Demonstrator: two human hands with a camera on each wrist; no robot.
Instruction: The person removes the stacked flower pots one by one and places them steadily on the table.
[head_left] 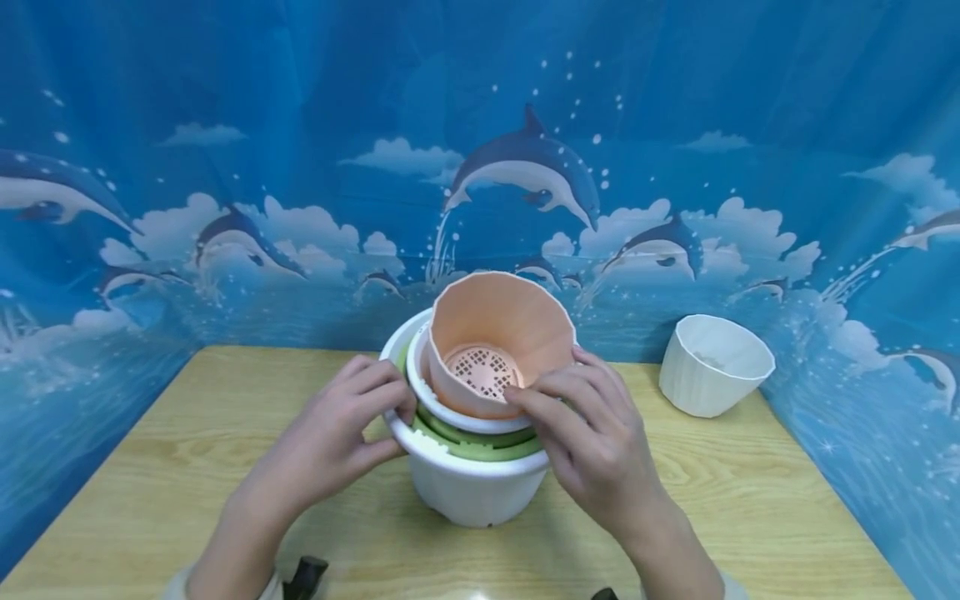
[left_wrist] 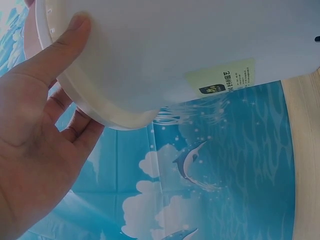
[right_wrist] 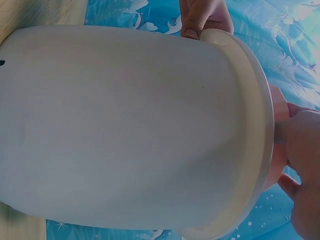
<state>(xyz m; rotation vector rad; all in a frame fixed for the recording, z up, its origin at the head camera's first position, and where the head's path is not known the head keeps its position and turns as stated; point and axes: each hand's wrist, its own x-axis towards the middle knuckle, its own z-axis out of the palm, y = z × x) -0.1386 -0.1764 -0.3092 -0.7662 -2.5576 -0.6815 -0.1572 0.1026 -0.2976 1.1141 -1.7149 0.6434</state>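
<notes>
A large white flower pot (head_left: 480,492) stands upright on the table, with a green pot (head_left: 480,451) and a smaller white pot (head_left: 517,425) nested inside it. On top, a peach-coloured pot (head_left: 517,317) with a lattice base sits tilted in the stack. My left hand (head_left: 348,425) grips the large pot's left rim; in the left wrist view its thumb lies on the outer wall, near a printed label (left_wrist: 220,82). The right hand (head_left: 592,425) pinches the near right edge of the peach pot between thumb and fingers.
At the back right of the wooden table (head_left: 720,492) a separate cream-white pot (head_left: 705,375) leans, its mouth tipped to the right. A blue curtain (head_left: 337,100) printed with dolphins rises directly behind and beside the table.
</notes>
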